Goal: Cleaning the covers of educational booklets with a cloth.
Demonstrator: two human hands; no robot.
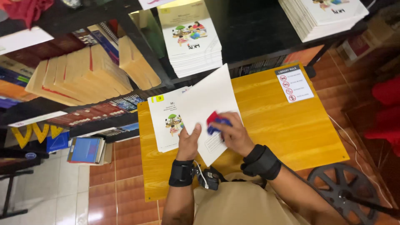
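Stamp, one red and blue, sits clamped in your right hand fingers, pressed on one open booklet; your left hand fingers lie flat, holding the page on the yellow worktop.

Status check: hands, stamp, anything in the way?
Left hand flat on open booklet. Right hand grips red-blue stamp, pressed on page. Nothing obstructing.

open white booklet, red-blue stamp pressed on

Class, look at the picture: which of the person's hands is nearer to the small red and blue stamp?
Right. The right hand grips the red and blue stamp; the left hand lies beside it on the white sheet.
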